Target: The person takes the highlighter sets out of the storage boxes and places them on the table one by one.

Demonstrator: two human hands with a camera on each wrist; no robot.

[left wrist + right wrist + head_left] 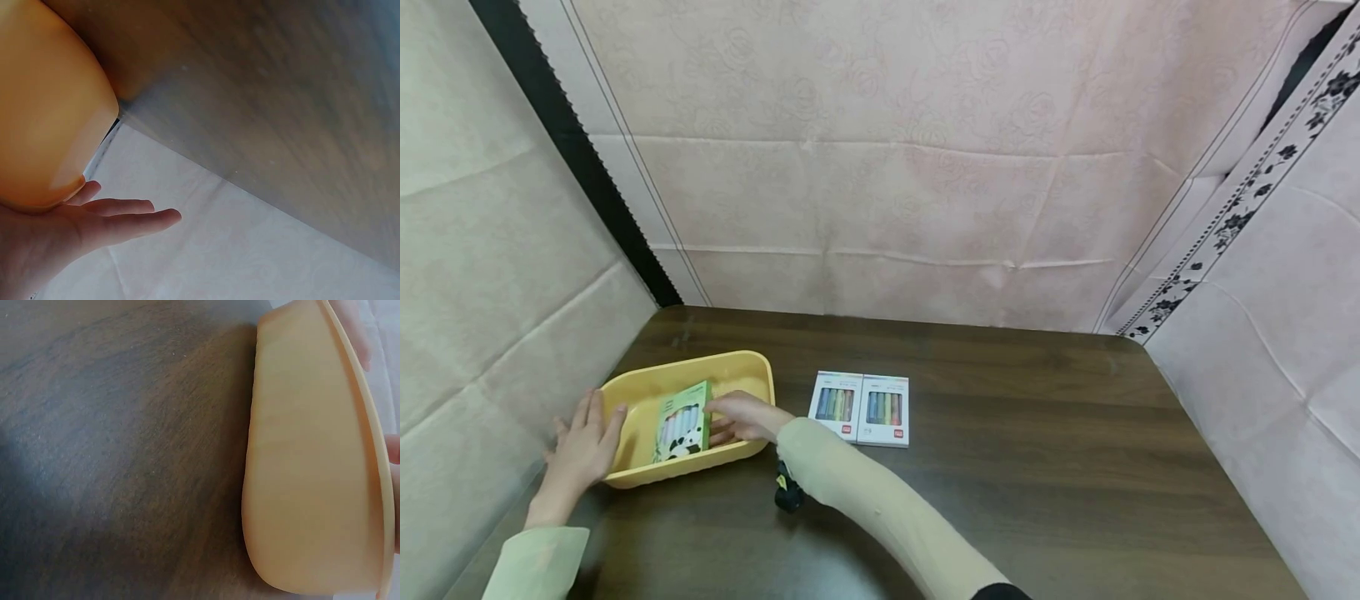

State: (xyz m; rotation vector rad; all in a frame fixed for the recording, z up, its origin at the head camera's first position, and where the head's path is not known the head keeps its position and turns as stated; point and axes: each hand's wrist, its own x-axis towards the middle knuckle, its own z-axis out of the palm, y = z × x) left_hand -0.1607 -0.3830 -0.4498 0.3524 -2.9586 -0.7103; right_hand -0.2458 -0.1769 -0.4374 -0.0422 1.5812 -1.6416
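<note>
In the head view, a yellow plastic basket (640,387) sits at the table's left side. Inside it is a green box (683,423) with a panda picture and pale sticks printed on its front. My left hand (582,446) rests against the basket's left end, fingers extended; the left wrist view shows this hand (94,219) beside the basket's rim. My right hand (745,417) reaches over the basket's right side, fingertips at the green box's right edge. The right wrist view shows mostly the basket's outer wall (306,456), with bits of fingers beyond the rim.
Two white boxes with coloured sticks in their windows, a left one (837,405) and a right one (883,410), lie side by side right of the basket. The brown wooden table (1037,467) extends to the right. Pale cloth sheets (880,167) surround it.
</note>
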